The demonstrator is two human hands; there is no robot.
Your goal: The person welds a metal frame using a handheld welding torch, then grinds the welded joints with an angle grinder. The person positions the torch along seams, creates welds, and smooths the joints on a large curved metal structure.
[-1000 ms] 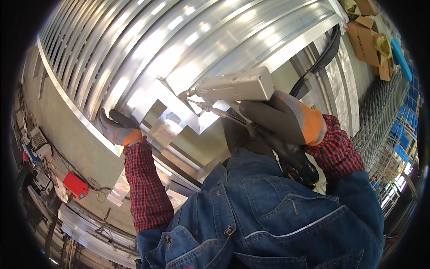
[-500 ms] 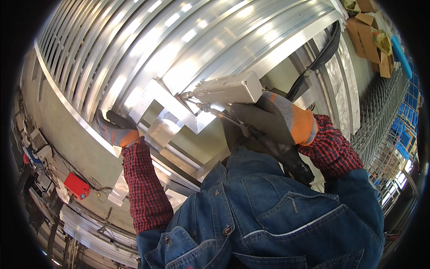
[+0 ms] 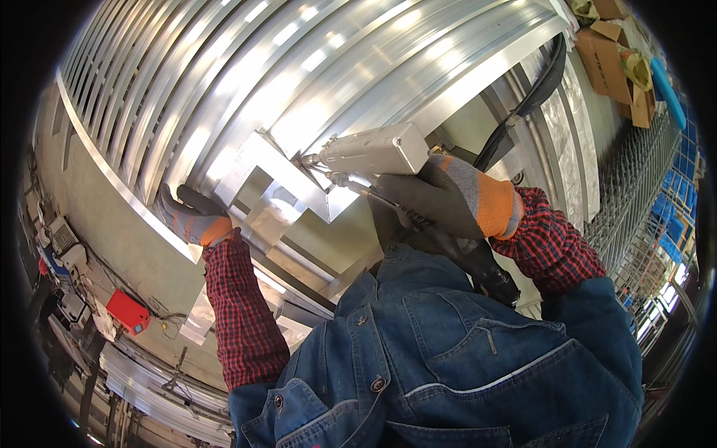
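Note:
In my right hand (image 3: 441, 196), gloved in grey and black with an orange cuff, is a grey box-bodied welding gun (image 3: 373, 148). My fingers close around its rear underside; the grip itself is mostly hidden. A thin feed tube (image 3: 351, 183) runs below the body, and both tips meet at the inner corner of an aluminium frame (image 3: 258, 149). A black hose (image 3: 485, 272) hangs from the gun beside my overalls. My left hand (image 3: 190, 213), in a matching glove, rests on the frame's near left edge, thumb apart from the stretched fingers and no tool in it.
Long shiny aluminium slats (image 3: 299, 82) spread across the far side. At right are a black curved strap-like piece (image 3: 541, 86), cardboard boxes (image 3: 601, 63) and wire mesh racks (image 3: 635, 187). A red box (image 3: 128, 312) stands on the floor at left, near cables and stacked metal profiles (image 3: 149, 388).
The gun's body and my right hand have shifted slightly left, while the tips stay at the same corner. My left hand keeps its place.

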